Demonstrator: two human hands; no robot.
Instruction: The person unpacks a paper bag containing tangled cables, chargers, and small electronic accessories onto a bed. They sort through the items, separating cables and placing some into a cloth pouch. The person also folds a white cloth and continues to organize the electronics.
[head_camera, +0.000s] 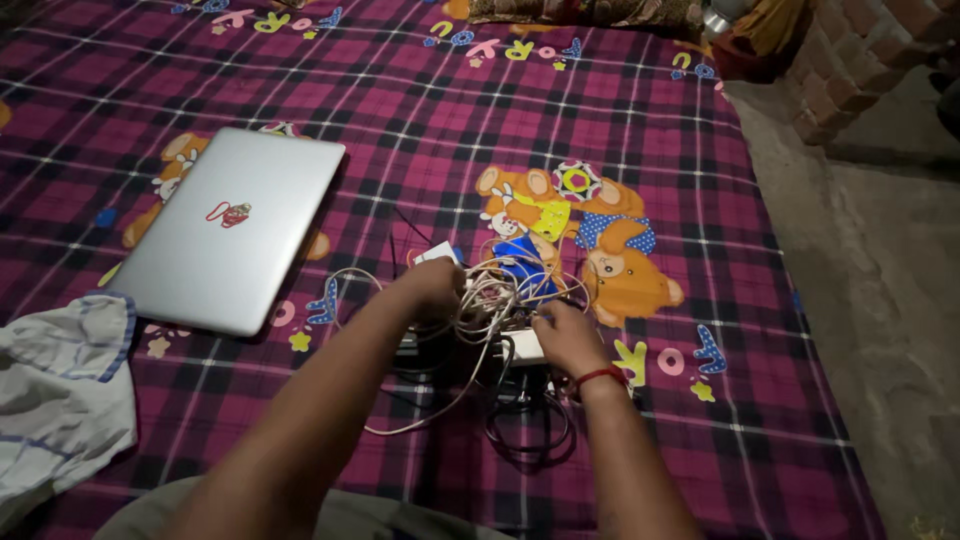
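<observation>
Here, both my left hand (432, 285) and my right hand (565, 335) grasp a tangle of white cables (490, 300) on the plaid bedsheet (700, 250), beside a closed silver laptop (230, 230).

L arm: bare, no sleeve | R wrist: red thread band (601, 375)

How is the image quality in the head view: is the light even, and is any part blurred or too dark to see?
Head view: dim, warm light, brightest on the closed silver laptop, which shows a soft sheen; the corners fall dark, especially the floor at right. The left hand and right hand look slightly soft, and the tangle of cables between them blurs together; black cables nearly vanish into shadow.
</observation>
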